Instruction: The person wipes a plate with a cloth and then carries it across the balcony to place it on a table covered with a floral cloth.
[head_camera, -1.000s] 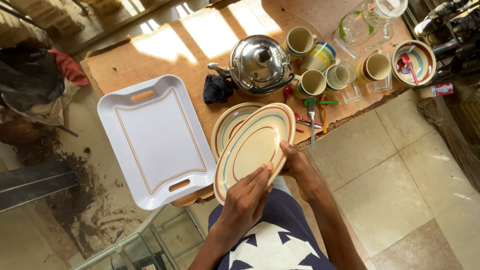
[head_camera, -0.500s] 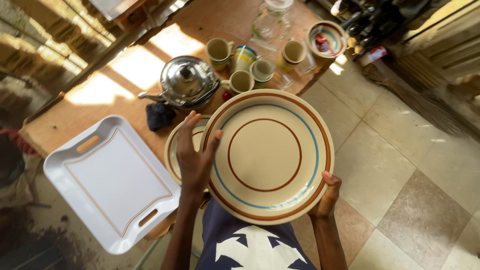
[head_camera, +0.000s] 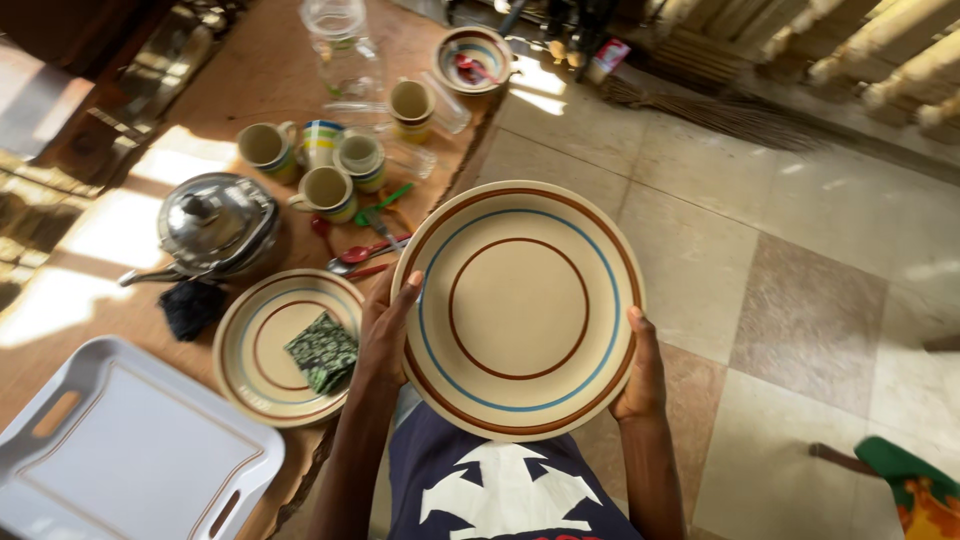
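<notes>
I hold a cream plate (head_camera: 516, 308) with brown and blue rings flat in front of me, over the tiled floor beside the table. My left hand (head_camera: 384, 330) grips its left rim and my right hand (head_camera: 640, 372) grips its lower right rim. A second matching plate (head_camera: 262, 350) lies on the wooden table to the left, with a folded green patterned cloth (head_camera: 321, 352) on it.
On the table stand a steel kettle (head_camera: 215, 225), a black cloth (head_camera: 191, 307), several striped mugs (head_camera: 326, 190), coloured spoons and a fork (head_camera: 366, 252), a glass jug (head_camera: 342, 45), a bowl (head_camera: 472, 55) and a white tray (head_camera: 120, 460). A broom (head_camera: 700, 110) lies on the floor.
The view swung right, so the table now sits further left. My left hand closed onto the plate's rim. The green cloth now shows on the second plate.
</notes>
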